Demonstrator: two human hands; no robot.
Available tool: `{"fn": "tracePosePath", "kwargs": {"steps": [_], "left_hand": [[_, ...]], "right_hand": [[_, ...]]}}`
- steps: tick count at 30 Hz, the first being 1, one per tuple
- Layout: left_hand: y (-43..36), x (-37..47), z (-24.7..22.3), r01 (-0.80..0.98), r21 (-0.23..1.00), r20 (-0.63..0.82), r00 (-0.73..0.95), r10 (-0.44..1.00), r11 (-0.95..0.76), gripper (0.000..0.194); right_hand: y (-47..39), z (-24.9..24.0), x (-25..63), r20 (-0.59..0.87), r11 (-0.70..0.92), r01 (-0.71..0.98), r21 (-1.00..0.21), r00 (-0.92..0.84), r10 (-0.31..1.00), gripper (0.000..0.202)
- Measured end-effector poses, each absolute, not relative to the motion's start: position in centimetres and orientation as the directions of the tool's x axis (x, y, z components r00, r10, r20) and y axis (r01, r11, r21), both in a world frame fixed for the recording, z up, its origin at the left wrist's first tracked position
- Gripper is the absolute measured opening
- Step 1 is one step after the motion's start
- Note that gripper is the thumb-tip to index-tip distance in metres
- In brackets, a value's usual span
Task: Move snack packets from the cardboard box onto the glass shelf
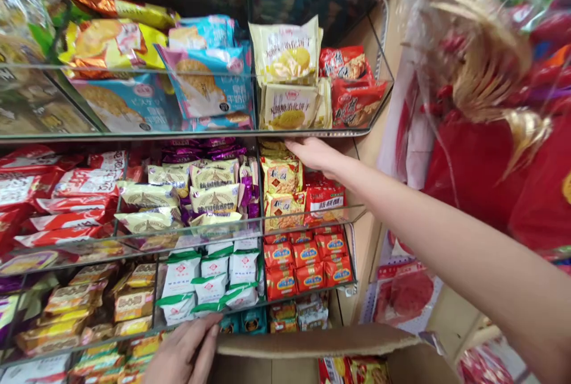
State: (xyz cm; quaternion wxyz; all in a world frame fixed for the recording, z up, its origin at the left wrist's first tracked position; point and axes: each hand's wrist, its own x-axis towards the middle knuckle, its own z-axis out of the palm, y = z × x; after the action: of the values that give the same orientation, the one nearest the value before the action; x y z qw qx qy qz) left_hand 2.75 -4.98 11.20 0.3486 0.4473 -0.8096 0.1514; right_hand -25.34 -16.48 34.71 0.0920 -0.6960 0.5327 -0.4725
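Observation:
My right hand point(316, 155) reaches under the upper glass shelf, at the top of a stack of yellow pastry packets point(284, 177). Its visible fingers are stretched out, and no packet shows in its grip; part of the hand is hidden. Below the yellow stack's right side stand red packets point(325, 202). Low in the view, my left hand point(185, 349) is closed at the left end of a cardboard box's point(312, 342) upper edge, its fingers close together. Inside the open box lie red and yellow packets point(354, 370), partly cut off by the frame.
Glass dividers and front panels point(191, 235) edge the shelf compartments. Blue biscuit packets point(209, 81) and cream packets point(288, 57) fill the shelf above. White-green packets point(212, 277) and small red packets point(307, 259) sit below. Red wrapped decorations point(482, 146) hang at right.

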Motion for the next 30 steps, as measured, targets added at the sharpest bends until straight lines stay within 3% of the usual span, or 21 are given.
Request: {"fn": "tracePosePath", "kwargs": {"steps": [2,4,6,8,11,14,15,16,19,23,30], "left_hand": [[-4.8,2.5,11.2,-0.839,0.113,0.653,-0.34,-0.677,0.532,0.016],[-4.6,2.3,11.3,-0.833,0.141,0.623,-0.345,-0.702,0.535,0.016],[-4.2,2.1,11.4,-0.795,0.115,0.67,-0.381,-0.637,0.596,0.018],[-3.5,1.8,11.5,-0.705,0.047,0.756,-0.438,-0.486,0.708,0.028],[-1.8,0.2,10.8,-0.519,0.064,0.683,-0.6,-0.416,0.852,0.038],[-0.6,-3.0,8.1,-0.534,0.378,0.207,-0.747,-0.631,0.756,0.035],[-0.4,-4.3,6.8,-0.596,0.482,0.02,-0.725,-0.688,0.642,0.036],[-0.3,-5.7,5.3,-0.624,0.526,-0.068,-0.709,-0.702,0.578,0.036],[-0.8,-9.5,0.8,-0.654,0.567,-0.132,-0.673,-0.728,0.501,0.03],[-1.9,-11.9,-3.1,-0.683,0.607,-0.186,-0.62,-0.762,0.407,0.037],[-3.5,-10.7,-2.8,-0.728,0.612,-0.265,-0.558,-0.787,0.31,0.022]], "right_hand": [[-12.3,32.7,-26.0,0.683,-0.535,-0.74,-0.407,0.142,-0.716,0.035],[-7.6,29.5,-26.7,0.79,-0.679,-0.711,-0.181,0.306,-0.531,0.027],[-2.9,25.3,-27.5,0.774,-0.8,-0.597,-0.061,0.478,-0.416,0.021],[0.9,20.5,-28.4,0.637,-0.876,-0.48,-0.037,0.664,-0.391,0.018],[4.0,12.9,-30.0,0.402,-0.835,-0.51,-0.207,0.733,-0.548,0.018],[4.5,6.8,-31.6,0.237,-0.63,-0.645,-0.432,0.592,-0.77,0.02],[4.4,5.5,-32.1,0.192,-0.575,-0.663,-0.479,0.56,-0.806,0.02],[4.2,4.6,-32.5,0.156,-0.539,-0.672,-0.507,0.544,-0.825,0.02],[3.8,3.6,-32.9,0.119,-0.493,-0.682,-0.54,0.518,-0.847,0.019],[3.8,3.9,-32.7,0.095,-0.443,-0.699,-0.561,0.477,-0.874,0.018],[4.0,3.2,-33.0,0.037,-0.368,-0.715,-0.594,0.433,-0.9,0.014]]}}
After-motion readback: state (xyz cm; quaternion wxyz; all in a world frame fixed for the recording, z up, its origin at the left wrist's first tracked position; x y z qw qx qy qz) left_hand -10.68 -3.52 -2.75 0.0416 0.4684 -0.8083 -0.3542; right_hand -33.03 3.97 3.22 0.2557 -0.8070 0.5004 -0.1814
